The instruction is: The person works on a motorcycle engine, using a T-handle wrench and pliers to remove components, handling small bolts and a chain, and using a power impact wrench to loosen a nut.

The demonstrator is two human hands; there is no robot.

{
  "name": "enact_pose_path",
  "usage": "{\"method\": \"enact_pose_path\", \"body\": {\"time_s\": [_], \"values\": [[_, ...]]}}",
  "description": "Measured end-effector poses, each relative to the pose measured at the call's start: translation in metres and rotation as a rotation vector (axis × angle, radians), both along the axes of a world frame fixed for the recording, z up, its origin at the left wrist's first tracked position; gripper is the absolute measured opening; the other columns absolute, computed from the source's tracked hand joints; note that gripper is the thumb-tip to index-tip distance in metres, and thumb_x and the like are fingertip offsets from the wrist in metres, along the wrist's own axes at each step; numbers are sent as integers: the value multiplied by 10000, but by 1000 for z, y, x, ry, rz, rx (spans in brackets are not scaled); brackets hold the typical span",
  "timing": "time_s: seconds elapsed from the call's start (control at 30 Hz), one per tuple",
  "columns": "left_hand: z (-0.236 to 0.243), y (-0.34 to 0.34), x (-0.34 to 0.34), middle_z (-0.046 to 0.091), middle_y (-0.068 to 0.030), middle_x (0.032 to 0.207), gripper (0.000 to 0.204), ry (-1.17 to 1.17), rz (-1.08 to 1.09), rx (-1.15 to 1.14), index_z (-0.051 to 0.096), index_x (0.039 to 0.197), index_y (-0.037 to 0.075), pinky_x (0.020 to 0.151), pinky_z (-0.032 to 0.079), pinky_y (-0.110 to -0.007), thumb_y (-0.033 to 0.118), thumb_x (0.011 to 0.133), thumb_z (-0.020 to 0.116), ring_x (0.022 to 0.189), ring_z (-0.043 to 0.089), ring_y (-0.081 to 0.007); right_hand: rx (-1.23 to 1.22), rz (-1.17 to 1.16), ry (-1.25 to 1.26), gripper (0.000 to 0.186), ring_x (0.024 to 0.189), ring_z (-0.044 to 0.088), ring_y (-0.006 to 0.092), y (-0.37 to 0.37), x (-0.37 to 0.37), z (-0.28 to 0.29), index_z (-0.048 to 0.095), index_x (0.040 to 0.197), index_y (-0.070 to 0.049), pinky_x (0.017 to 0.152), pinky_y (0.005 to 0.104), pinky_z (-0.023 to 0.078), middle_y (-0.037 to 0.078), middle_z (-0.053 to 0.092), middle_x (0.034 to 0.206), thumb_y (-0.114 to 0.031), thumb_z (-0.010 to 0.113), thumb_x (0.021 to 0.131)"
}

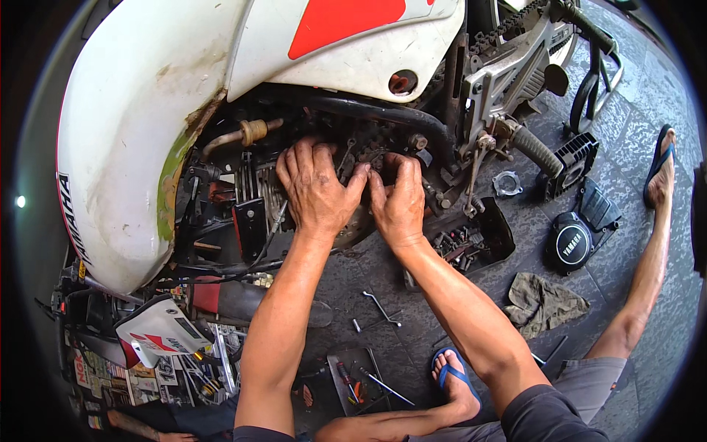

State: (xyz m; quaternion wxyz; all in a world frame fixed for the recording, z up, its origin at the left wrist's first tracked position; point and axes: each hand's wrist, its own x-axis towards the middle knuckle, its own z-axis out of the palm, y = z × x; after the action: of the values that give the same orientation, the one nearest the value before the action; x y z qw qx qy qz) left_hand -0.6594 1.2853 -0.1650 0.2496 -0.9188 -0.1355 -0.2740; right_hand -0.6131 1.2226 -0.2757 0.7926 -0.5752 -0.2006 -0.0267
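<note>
Both hands are at the engine point(258, 180) of a white and red motorcycle, below its black frame tube point(353, 107). My left hand point(318, 190) lies over the engine beside the cooling fins, fingers apart and bent at the tips, thumb pointing toward my right hand. Dark metal shows between that thumb and forefinger. My right hand point(400, 200) is closed, its fingers curled against the greasy engine parts and its thumb beside the left thumb. What its fingertips grip is hidden. A thin metal lever point(278, 219) stands just left of my left wrist.
A black tray of bolts point(490, 239) sits right of my right forearm. Nearby are a round black engine cover point(573, 244), a finned cylinder part point(571, 166) and a rag point(545, 303). Wrenches point(381, 309) and a tool tray point(342, 409) lie below. A white fuel tank point(125, 132) overhangs the left.
</note>
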Motion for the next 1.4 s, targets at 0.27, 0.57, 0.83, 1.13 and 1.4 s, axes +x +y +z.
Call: {"method": "enact_pose_path", "body": {"time_s": [0.27,0.57,0.83,1.13,1.4], "values": [[0,0,2,542,-155,1058,467,9,39,13,599,972,41,988,340,-522,380,703,775,1044,494,-360,-3,-133,4,308,914,625,353,-8,4,-3,598,1138,18,758,385,516,205,597,1063,-48,670,846],[0,-1,2,543,-188,1058,494,19,28,40,605,953,8,970,347,-513,411,717,767,1040,502,-374,-52,205,476,156,611,674,241,-21,31,3,638,859,36,602,349,505,153,669,680,-108,694,851],[2,-5,2,540,-168,1065,462,28,47,47,606,972,32,985,345,-520,373,704,764,1042,495,-369,-113,314,534,168,581,674,231,-31,43,18,633,798,51,582,347,507,158,660,652,-97,709,827],[0,-4,2,538,-192,1038,464,38,36,47,609,953,3,965,345,-516,381,729,760,1032,496,-377,-126,164,391,159,801,688,382,-23,31,6,627,885,48,726,416,524,218,687,804,-89,689,833],[1,-3,2,546,-174,1051,443,11,6,42,614,951,23,970,345,-516,368,714,760,1035,497,-369,-139,143,340,180,832,665,414,-22,25,4,604,927,37,742,440,520,230,676,848,-93,680,828]]}}
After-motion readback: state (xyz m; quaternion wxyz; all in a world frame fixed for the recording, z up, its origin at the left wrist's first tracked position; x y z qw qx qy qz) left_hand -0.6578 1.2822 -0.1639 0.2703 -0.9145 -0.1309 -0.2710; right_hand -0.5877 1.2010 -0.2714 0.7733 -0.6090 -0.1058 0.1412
